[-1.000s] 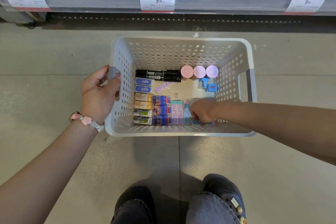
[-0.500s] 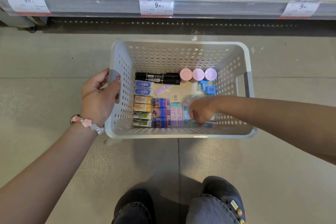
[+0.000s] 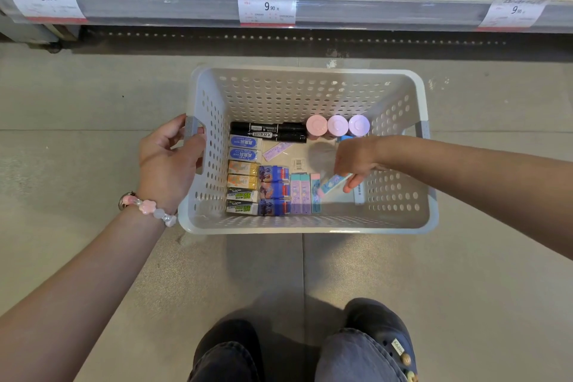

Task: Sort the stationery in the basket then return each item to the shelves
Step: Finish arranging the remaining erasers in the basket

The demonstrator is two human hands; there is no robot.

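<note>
While your left hand grips the basket handle at nine o'clock, right hand fingers pinch a tilted blue eraser, five o'clock of the markers.

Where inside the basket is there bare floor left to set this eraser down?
Bare floor of the basket lies mid-right, between the black markers and round pink caps behind and the pastel erasers in front, partly under the right hand. The left columns of erasers are packed tight.

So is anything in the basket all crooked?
Yes. A pink strip lies slanted beside the neat rows, and the blue eraser in the right hand is tilted.
</note>
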